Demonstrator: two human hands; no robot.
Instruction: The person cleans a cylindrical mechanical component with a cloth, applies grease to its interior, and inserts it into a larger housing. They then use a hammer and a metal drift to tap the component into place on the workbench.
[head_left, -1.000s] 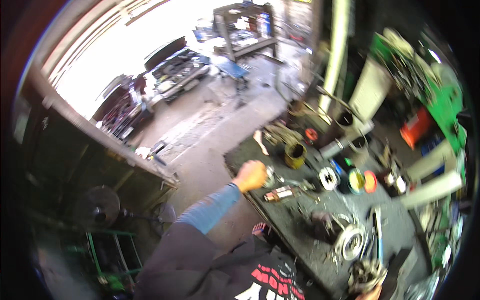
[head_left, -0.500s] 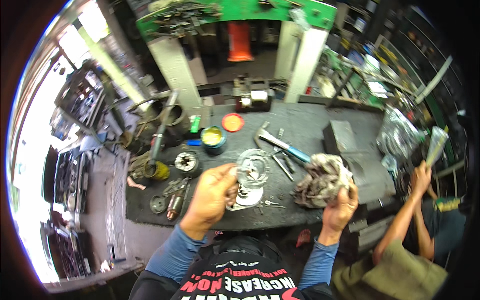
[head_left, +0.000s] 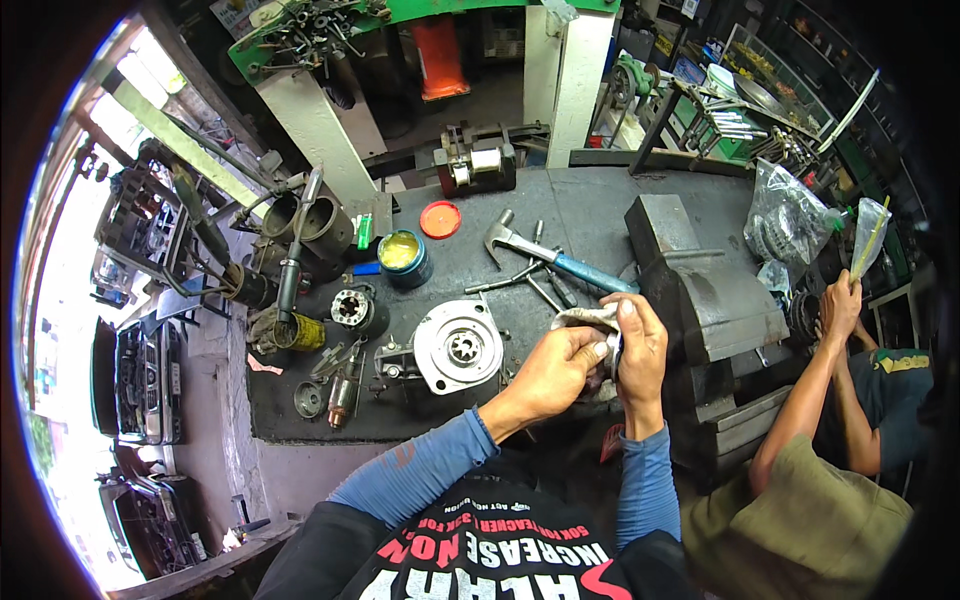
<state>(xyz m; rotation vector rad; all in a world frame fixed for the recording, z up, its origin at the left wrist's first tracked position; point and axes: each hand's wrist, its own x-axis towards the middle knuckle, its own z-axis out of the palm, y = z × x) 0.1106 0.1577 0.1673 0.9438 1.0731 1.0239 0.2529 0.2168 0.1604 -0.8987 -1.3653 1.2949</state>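
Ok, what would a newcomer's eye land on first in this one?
Probably the two hands at centre: the left hand and right hand both grip a grey rag above the dark workbench. Just left of them lies a round silver motor housing, with a blue-handled hammer behind and a grey bench vise to the right.

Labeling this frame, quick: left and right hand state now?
Left hand: closed on the grey rag.
Right hand: closed on the same rag, over the dark workbench.
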